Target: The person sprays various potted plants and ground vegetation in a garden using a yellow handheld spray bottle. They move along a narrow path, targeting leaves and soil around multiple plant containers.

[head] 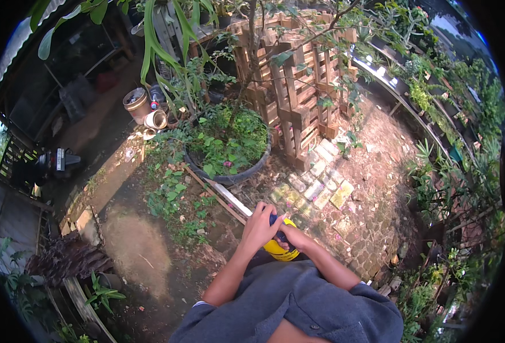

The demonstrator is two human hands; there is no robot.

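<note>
A yellow bottle or sprayer (283,252) with a dark blue top is held close in front of my body. My left hand (259,225) lies over the dark top from the left, its fingers bent. My right hand (290,236) is wrapped around the dark part from the right, with its fingers curled underneath. The two hands touch or nearly touch, and they hide much of the top. Just beyond my left hand, a white strip (234,200) lies on the ground beside a thin wooden strip (218,197).
A large round planter (239,173) of leafy plants stands ahead, with wooden pallets (293,111) upright behind it. Paving bricks (314,191) lie right of it. Buckets (136,109) and a parked motorcycle (59,159) are at the left; plant racks (400,98) line the right.
</note>
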